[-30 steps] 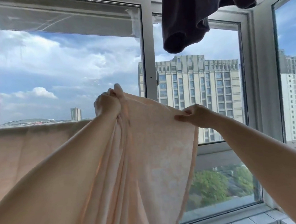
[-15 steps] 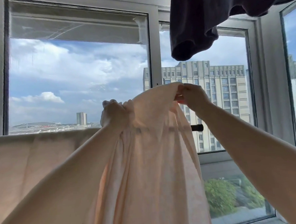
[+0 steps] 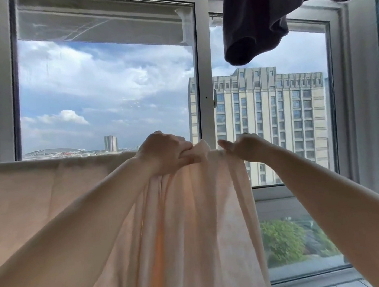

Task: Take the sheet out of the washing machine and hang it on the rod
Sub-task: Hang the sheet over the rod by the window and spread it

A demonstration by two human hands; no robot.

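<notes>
Up high, left hand (image 3: 165,152) grips bunched peach sheet (image 3: 195,220); right hand (image 3: 246,147) seemingly pinches its edge. Uneven bunching could slide it off the hidden rod.

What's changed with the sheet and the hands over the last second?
Both hands came down to rod height: the right hand, which had raised the pale peach cotton sheet edge, lowered it over the rod, hiding the rod's dark end. The left hand keeps its bunched grip. The sheet's left stretch and the dark hanging garment are unchanged.
</notes>
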